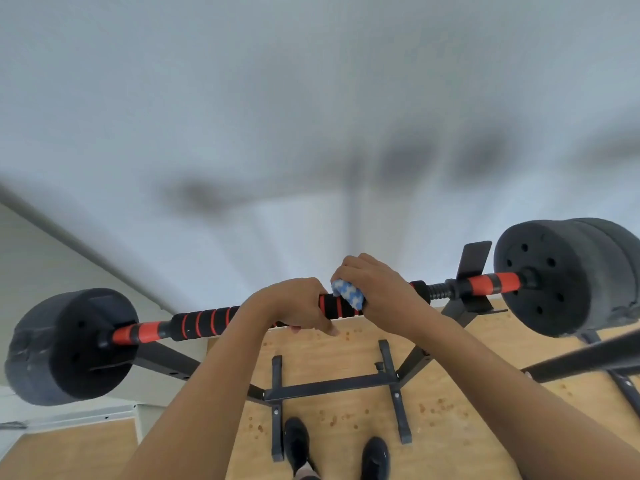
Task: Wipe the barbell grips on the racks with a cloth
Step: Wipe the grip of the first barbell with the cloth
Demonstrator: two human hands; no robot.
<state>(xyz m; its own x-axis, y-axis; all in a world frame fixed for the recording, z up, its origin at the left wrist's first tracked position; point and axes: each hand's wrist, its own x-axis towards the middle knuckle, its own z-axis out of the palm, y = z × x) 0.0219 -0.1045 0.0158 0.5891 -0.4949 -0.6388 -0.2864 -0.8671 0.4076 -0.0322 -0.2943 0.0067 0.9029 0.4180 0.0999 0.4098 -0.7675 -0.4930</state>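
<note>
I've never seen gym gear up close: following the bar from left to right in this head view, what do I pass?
Dark round weight plate → orange bar sleeve → black foam grip with red rings → left hand → blue-and-white checked cloth → right hand → threaded metal collar → second orange sleeve → stacked dark weight plates.

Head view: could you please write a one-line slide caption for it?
Left hand steadies the racked barbell while the right hand presses a blue-and-white cloth onto its striped grip.
</note>
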